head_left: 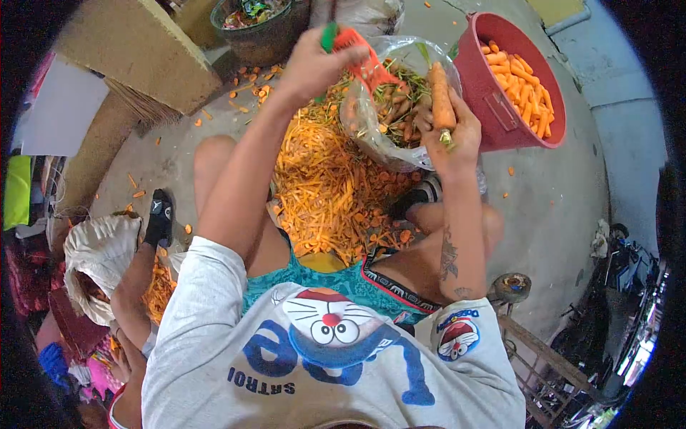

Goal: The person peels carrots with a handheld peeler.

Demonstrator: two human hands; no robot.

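My right hand (457, 136) is closed around an unpeeled carrot (441, 100), which points away from me with its green stem end near my palm. It is over the mouth of a clear plastic bag (400, 151) full of carrots with green tops (400, 107). My left hand (314, 66) is closed on a green-handled tool (329, 37), whose dark far end is blurred. Its fingers also grip the bag's orange-red printed plastic (364, 61). Between my legs lies a large heap of carrot peelings (314, 179).
A red tub (493, 118) of peeled carrots (525, 86) stands beyond the bag at right. At the top left is a dark bin (250, 36) of rubbish. Another person's leg (132, 289) and a white sack (100, 250) are at left. A metal rack (543, 357) stands lower right.
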